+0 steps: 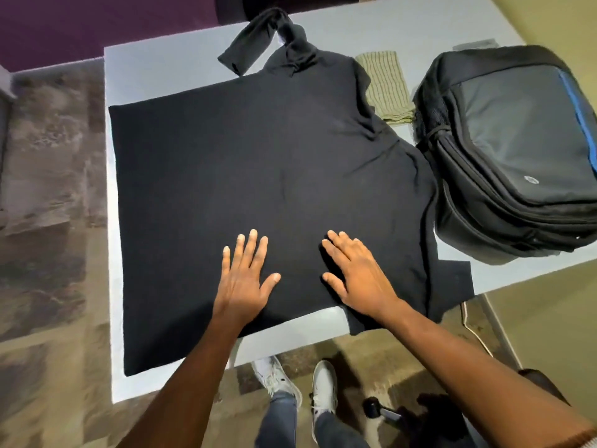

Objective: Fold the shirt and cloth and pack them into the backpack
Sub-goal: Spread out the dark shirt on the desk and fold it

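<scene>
A black shirt lies spread flat over most of the pale table, one sleeve bunched and twisted at the far edge, another hanging off the near right corner. My left hand presses flat on the shirt's near part, fingers straight. Beside it, my right hand rests flat on the shirt too. A green striped cloth lies folded at the back, partly under the shirt's edge. The black and grey backpack lies on its back at the table's right, its zippers appearing closed.
The table's left and near edges drop to a mottled floor. My feet in white shoes stand below the near edge. A dark object sits on the floor at right. A purple surface lies beyond the table.
</scene>
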Available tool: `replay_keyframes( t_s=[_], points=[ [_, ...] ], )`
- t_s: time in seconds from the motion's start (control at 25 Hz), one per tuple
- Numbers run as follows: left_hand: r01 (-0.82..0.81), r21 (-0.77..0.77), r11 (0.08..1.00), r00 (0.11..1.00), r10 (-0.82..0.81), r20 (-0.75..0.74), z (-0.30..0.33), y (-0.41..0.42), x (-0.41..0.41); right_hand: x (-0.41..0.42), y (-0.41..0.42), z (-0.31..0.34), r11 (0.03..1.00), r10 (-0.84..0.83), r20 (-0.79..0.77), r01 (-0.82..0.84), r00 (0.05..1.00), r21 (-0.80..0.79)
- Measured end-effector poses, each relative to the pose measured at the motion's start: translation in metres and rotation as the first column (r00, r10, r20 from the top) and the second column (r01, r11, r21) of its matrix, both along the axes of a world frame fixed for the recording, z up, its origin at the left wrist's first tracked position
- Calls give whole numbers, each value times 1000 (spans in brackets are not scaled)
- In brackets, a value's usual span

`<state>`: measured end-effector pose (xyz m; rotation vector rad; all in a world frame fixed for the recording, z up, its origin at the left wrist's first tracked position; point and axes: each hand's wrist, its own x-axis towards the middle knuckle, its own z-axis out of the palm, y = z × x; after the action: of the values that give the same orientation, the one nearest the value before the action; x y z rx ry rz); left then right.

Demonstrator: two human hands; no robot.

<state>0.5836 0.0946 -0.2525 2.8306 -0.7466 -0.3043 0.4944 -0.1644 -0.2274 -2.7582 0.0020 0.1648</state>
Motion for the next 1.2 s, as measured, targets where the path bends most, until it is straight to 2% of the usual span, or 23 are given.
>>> replay_keyframes(
  t_s=[0.12, 0.24, 0.32, 0.44, 0.6, 0.8, 1.04, 1.2],
  points=[
    [-149, 73, 986, 989, 147, 27, 0, 69, -42, -39, 6, -6, 991, 73, -89, -82, 993, -101],
    [-294, 98, 951, 955, 297, -22, 4, 126, -63, -58, -2, -5, 987, 11, -116, -29, 993, -156],
    [-320, 95, 943, 943, 327, -67, 6, 154, -72, -66, -2, 1, 982, -16, -118, -6, 993, -186],
    [-284, 22, 959, 953, 285, -106, 11, 179, -90, -72, 6, 15, 984, 12, -50, -21, 999, -178],
    [-299, 3, 954, 949, 298, -106, 19, 188, -104, -71, 17, 24, 983, -42, -65, 30, 997, -182],
    [-357, 4, 934, 932, 357, -57, 31, 183, -101, -64, 22, 31, 988, -130, -118, 117, 984, -105],
    [-368, 70, 927, 929, 369, -7, 35, 182, -91, -58, 20, 32, 947, -116, -73, 88, 991, -310],
    [-454, 96, 886, 890, 455, 10, 56, 171, -84, -54, 18, 37, 934, -196, -77, 162, 978, -318]
  ],
)
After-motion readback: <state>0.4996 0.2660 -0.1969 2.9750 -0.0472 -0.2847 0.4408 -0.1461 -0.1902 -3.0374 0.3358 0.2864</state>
